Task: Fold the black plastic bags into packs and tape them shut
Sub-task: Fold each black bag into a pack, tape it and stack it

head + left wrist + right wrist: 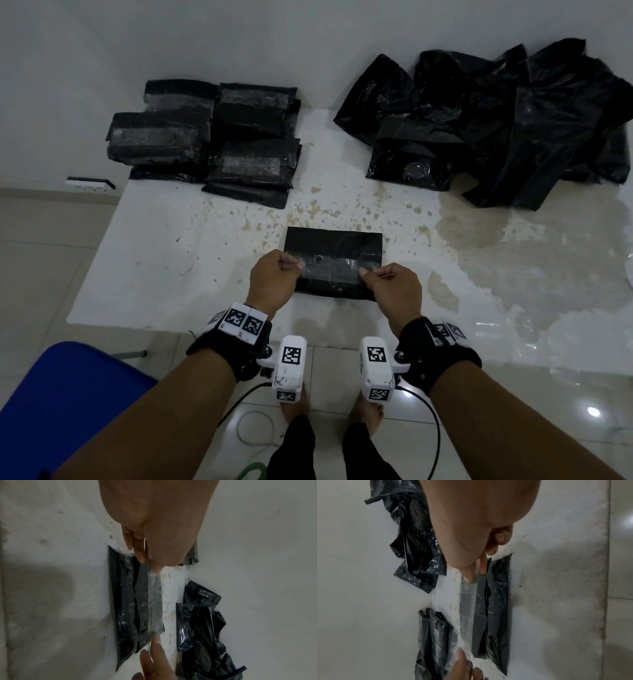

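Pinching the 2 ends of a clear tape strip (330, 270), the left hand (274, 279) and right hand (394, 289) hold it stretched across a folded black pack (334, 245) on the stained white counter (171, 246). Taped packs (209, 137) sit far left, loose bags (496, 120) far right.

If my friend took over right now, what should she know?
Left hand pinches one end of the clear tape strip; right hand pinches the other end.
The strip is stretched over the folded pack on the white table.
Done: taped packs stacked far left.
Left: press this strip down, then fold and tape the loose bags far right.
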`<state>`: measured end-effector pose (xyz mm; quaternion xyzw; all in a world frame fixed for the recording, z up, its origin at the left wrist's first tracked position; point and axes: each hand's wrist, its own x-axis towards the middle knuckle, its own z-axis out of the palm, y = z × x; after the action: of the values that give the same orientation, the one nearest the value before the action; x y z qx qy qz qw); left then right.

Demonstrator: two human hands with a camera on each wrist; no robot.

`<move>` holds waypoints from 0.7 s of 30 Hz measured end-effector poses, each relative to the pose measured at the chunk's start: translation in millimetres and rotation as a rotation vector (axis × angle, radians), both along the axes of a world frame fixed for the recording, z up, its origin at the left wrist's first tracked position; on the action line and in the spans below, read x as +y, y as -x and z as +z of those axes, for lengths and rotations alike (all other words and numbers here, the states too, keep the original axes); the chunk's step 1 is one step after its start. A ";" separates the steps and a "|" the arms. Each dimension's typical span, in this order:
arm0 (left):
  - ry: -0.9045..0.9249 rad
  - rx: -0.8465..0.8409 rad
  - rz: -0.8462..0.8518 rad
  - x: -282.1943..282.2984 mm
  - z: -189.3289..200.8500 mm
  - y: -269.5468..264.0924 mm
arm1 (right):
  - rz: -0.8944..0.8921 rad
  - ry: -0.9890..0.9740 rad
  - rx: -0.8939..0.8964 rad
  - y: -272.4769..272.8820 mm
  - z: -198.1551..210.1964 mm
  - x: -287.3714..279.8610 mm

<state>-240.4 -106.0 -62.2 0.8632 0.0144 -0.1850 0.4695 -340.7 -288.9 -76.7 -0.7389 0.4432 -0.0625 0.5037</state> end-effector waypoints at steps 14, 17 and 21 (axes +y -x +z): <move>-0.118 -0.017 0.065 -2.0 -20.4 4.3 | 0.010 0.203 0.159 -10.2 -8.1 11.1; -0.136 -0.022 0.059 -1.9 -22.8 4.5 | 0.013 0.220 0.189 -11.8 -8.6 12.1; -0.172 -0.034 0.036 -3.8 -23.4 3.2 | 0.055 0.239 0.240 -10.3 -10.3 10.7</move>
<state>-243.6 -109.7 -85.5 0.9029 0.0379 -0.1602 0.3971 -330.4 -278.2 -86.9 -0.8075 0.4692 -0.0124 0.3573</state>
